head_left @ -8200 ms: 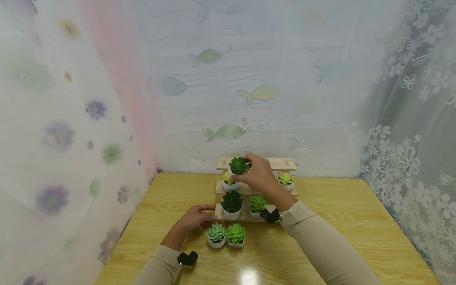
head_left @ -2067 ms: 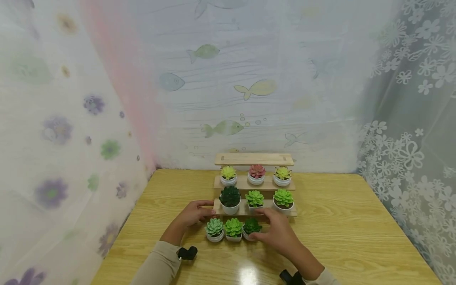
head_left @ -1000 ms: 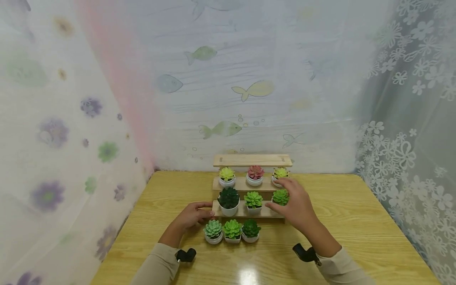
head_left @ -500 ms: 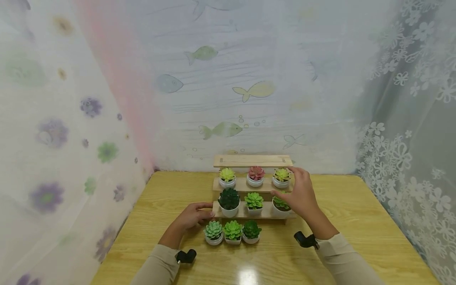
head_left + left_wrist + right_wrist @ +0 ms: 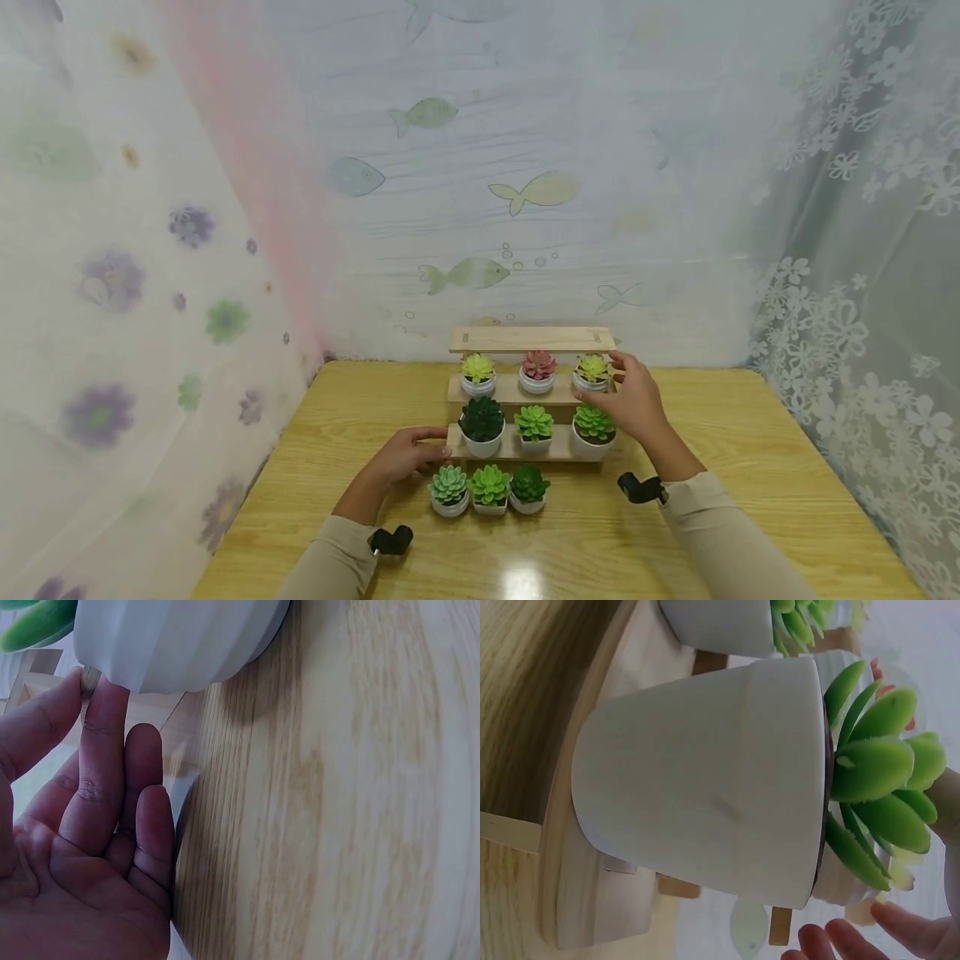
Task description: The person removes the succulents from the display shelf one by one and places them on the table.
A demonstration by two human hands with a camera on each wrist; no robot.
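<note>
My left hand (image 5: 408,457) pinches the left end of the lowest shelf of a wooden tiered plant stand (image 5: 506,454); the left wrist view shows thumb and index on the board's edge. My right hand (image 5: 633,400) holds the yellow-green potted succulent (image 5: 592,369) at the middle shelf's right end, thumb in front and fingers at its right side. In the right wrist view a bright green succulent (image 5: 877,765) in a white pot hides part of that grip. A red succulent (image 5: 538,367) and another yellow one (image 5: 477,369) share the middle shelf.
The lowest shelf carries a dark green succulent (image 5: 482,421), a light green one (image 5: 534,425) and the bright green one. Three small potted succulents (image 5: 490,487) stand in a row on the table (image 5: 712,467) before the stand. The top shelf (image 5: 532,337) is bare wood.
The dark green small succulent, earlier in my right hand by the top shelf, now stands in the front row. My right hand has moved up and closed in around the yellow-green succulent. The left stays put.
</note>
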